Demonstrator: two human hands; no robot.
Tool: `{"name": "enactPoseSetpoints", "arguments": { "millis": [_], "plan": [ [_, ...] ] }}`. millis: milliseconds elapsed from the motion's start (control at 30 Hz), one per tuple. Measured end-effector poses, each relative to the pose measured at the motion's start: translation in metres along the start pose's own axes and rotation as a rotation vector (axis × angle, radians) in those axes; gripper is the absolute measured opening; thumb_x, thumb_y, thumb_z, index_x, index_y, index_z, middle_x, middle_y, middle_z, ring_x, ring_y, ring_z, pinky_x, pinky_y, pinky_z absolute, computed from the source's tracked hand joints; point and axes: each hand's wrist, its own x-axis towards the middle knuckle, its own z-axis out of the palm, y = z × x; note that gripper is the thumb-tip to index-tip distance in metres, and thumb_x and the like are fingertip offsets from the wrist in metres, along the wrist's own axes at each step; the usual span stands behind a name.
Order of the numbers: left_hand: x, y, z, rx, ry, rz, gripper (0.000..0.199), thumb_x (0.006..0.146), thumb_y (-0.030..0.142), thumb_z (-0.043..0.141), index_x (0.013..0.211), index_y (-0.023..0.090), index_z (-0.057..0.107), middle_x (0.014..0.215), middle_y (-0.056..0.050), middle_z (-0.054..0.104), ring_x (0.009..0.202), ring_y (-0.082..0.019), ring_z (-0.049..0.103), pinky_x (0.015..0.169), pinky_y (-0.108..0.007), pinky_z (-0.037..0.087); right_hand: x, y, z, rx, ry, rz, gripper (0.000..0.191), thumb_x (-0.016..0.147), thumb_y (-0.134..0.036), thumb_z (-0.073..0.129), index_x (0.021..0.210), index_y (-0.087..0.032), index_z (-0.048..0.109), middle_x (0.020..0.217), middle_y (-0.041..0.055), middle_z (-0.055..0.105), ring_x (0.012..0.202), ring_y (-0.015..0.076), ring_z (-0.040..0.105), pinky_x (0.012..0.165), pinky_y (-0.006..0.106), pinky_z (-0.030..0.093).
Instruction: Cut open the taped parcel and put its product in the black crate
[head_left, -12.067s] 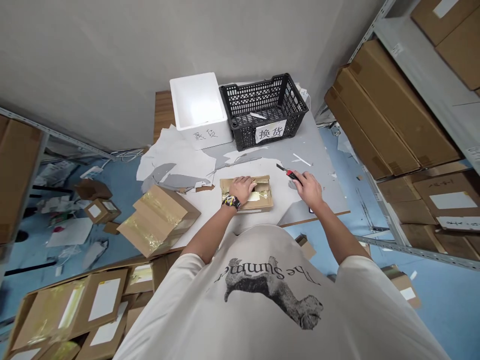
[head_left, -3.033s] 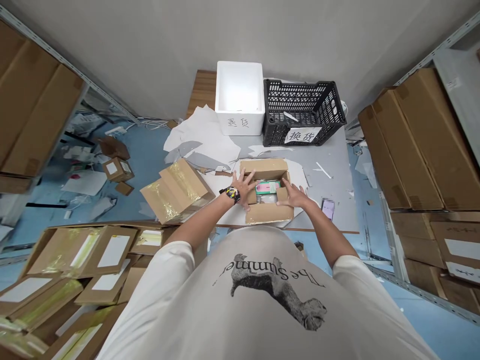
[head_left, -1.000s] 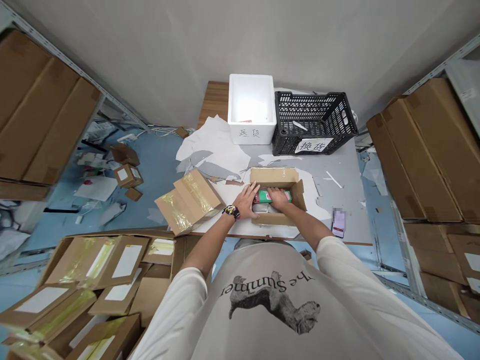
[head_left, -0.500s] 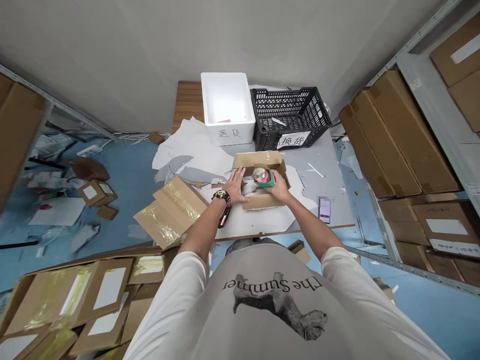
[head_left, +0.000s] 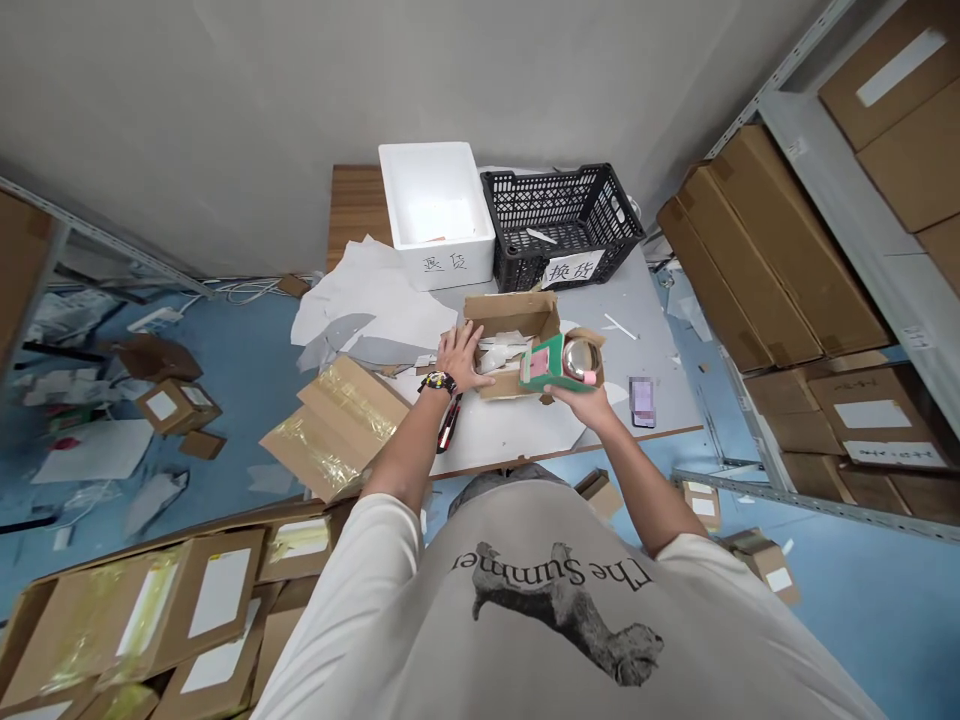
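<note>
Storeroom corner, seen from above. A plain grey wall [head_left: 300,100] rises behind a blue floor [head_left: 847,620]. Metal shelving [head_left: 840,190] at right holds stacked cardboard cartons [head_left: 772,250]. A grey table [head_left: 664,310] with a wooden end [head_left: 356,210] stands against the wall. White cables [head_left: 247,291] lie on the floor at left. Light is even.
</note>
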Motion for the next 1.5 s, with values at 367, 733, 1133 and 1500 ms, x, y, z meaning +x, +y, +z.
{"name": "enactPoseSetpoints", "arguments": {
  "millis": [367,733,1133,1500],
  "plan": [
    [-0.055,0.033,0.005,-0.16,0.207,0.166,0.094,0.107,0.044,0.072,0.19,0.026,0.032,0.193,-0.014,0.038,0.182,-0.042,0.027,0.148,-0.07,0.018,-0.049,0.096,0.034,-0.079,-0.181,0.015,0.09,0.066,-0.039,0.097,0.15,-0.023,0.066,0.146,0.0143,0.078,0.138,0.0376,0.073,0.123,0.057,0.058],
    [-0.131,0.076,0.1,-0.531,0.054,0.126,0.111,0.091,0.046,0.092,0.184,0.023,0.036,0.177,-0.02,0.057,0.163,-0.04,0.059,0.137,-0.06,0.049,-0.049,0.149,0.057,-0.111,-0.245,0.055,0.077,0.071,-0.039,0.087,0.144,-0.022,0.07,0.135,0.0129,0.083,0.128,0.0351,0.076,0.117,0.054,0.061],
    [-0.118,0.072,0.128,-0.474,0.066,-0.004,0.08,0.086,0.031,0.094,0.158,0.024,0.06,0.16,-0.015,0.072,0.15,-0.038,0.07,0.128,-0.058,0.057,-0.066,0.108,0.024,-0.517,-0.315,-0.2,0.087,0.085,-0.007,0.052,0.17,-0.024,0.059,0.16,0.0142,0.072,0.151,0.0303,0.066,0.132,0.053,0.052],
    [-0.12,0.087,0.131,-0.303,-0.007,-0.113,0.086,0.088,0.027,0.086,0.169,0.031,0.058,0.154,-0.01,0.079,0.138,-0.04,0.078,0.119,-0.052,0.063,-0.048,0.044,0.053,-1.16,-0.413,-0.175,0.022,0.106,-0.031,0.074,0.122,-0.018,0.083,0.119,0.0227,0.085,0.129,0.0422,0.066,0.11,0.053,0.055]
  ]
}}
